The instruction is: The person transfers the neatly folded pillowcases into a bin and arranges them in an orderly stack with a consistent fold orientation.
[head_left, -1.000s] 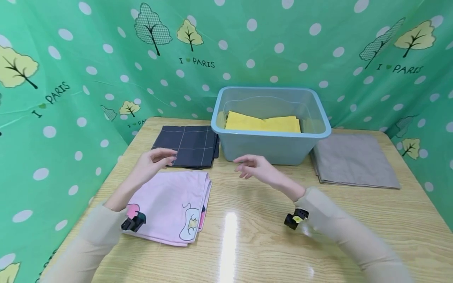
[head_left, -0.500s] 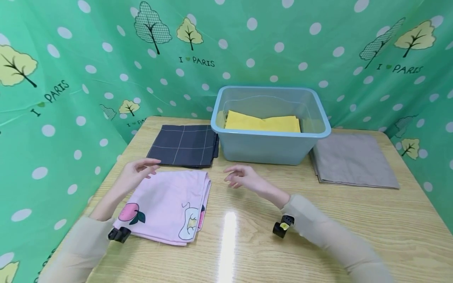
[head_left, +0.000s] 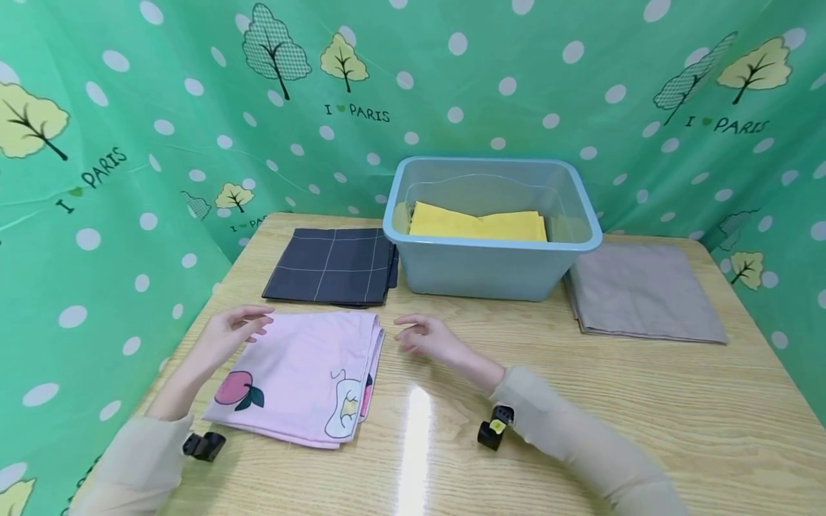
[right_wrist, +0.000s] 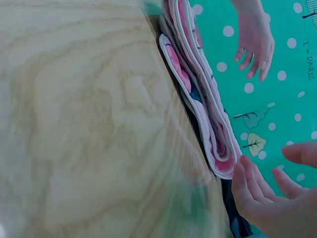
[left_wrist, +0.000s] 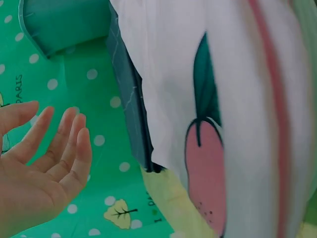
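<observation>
A folded pink cloth (head_left: 303, 373) with a printed peach and other cartoon figures lies on the left half of the table. My left hand (head_left: 226, 337) hovers at its far left corner, fingers loosely bent and holding nothing; the left wrist view shows the same hand (left_wrist: 49, 173) apart from the cloth. On the other side, my right hand (head_left: 434, 340) is near the cloth's far right corner with relaxed fingers and nothing in them. In the right wrist view, the fingertips (right_wrist: 242, 173) appear right at the folded end of the layered pink cloth (right_wrist: 218, 134).
Behind the pink cloth lies a dark checked folded cloth (head_left: 329, 265). A blue plastic bin (head_left: 477, 269) at the back holds a yellow folded cloth (head_left: 477, 226). A grey-brown folded cloth (head_left: 648, 294) lies to its right. A green printed curtain (head_left: 452, 72) surrounds the wooden table (head_left: 581, 387).
Both hands have moved left and nearer to me, the left from over the dark cloth to the pink cloth's corner, the right from before the bin toward the pink cloth. The cloths stay put.
</observation>
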{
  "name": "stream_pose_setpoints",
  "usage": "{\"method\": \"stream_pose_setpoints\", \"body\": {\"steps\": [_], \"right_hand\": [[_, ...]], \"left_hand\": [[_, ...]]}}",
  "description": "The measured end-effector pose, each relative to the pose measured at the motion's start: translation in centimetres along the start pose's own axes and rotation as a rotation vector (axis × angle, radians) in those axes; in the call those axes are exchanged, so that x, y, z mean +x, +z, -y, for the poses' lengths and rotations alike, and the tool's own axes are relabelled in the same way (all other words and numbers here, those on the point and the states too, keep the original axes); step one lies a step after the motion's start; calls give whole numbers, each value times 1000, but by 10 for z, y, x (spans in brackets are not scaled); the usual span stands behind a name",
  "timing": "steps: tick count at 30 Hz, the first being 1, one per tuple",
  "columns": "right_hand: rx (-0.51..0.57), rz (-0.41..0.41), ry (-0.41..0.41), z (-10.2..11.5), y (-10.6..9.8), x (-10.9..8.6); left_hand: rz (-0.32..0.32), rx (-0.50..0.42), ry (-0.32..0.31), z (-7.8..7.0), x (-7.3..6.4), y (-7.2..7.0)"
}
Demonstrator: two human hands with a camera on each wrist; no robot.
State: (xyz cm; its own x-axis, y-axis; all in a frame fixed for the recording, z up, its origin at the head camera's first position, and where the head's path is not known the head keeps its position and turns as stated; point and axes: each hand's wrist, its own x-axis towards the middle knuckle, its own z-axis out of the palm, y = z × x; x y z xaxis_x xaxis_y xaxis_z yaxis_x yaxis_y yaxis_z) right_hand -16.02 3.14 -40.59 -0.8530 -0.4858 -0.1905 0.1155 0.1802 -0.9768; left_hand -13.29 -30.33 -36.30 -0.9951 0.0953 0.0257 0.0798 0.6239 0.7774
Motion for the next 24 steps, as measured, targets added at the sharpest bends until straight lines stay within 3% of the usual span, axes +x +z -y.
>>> {"method": "stream_pose_setpoints", "body": {"steps": [7,14,18,21,24], "right_hand": [[68,-77,14,-7,16,2],[124,-122,5,-13,29,2],[133,-138,-4,-15,36,1],[134,-142,-11,-15,41,0],[140,-145,-10,-15,46,-2]], "left_hand": [[8,45,-21,14,-1,-1],[-46,-30,-43,57,3,-1],[-57,63,-65,47,-4,-3],[-30,162,-71,34,-10,-5],[-7,190,-108,31,-12,-6]]}}
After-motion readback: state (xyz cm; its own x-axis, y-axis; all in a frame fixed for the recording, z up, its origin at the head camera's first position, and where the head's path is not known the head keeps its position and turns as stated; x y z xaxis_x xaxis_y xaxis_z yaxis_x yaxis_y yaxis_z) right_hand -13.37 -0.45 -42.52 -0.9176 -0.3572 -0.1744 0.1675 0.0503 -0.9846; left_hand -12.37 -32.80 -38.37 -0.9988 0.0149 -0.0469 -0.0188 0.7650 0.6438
